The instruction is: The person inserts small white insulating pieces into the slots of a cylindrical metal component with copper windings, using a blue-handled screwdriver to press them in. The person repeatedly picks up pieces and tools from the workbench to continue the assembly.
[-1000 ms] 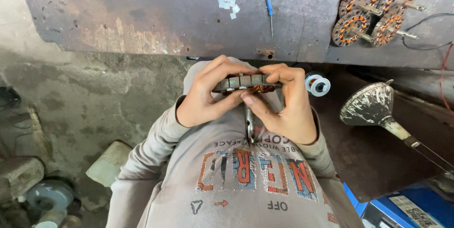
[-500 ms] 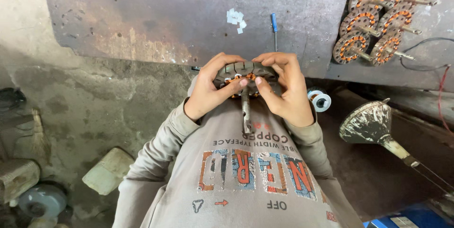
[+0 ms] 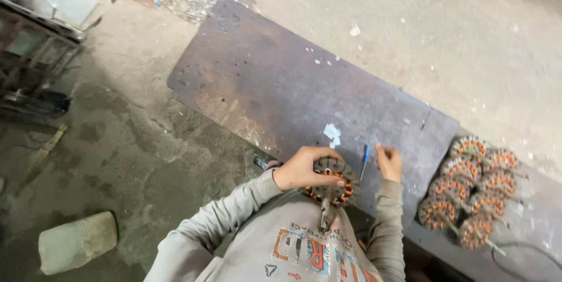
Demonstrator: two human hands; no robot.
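Copper-wound stator held over the lap at the near edge of the steel tabletop, shaft pointing down. Left hand clamped over its rim; best kept firm so the core can't turn. Right hand raised beside it, fingers loosely pinched near a blue tool; grasp unclear. Stator pile right.

The left hand grips a round copper-wound motor coil on its shaft. The right hand, just beside, hangs loose near a blue pen on the surface.
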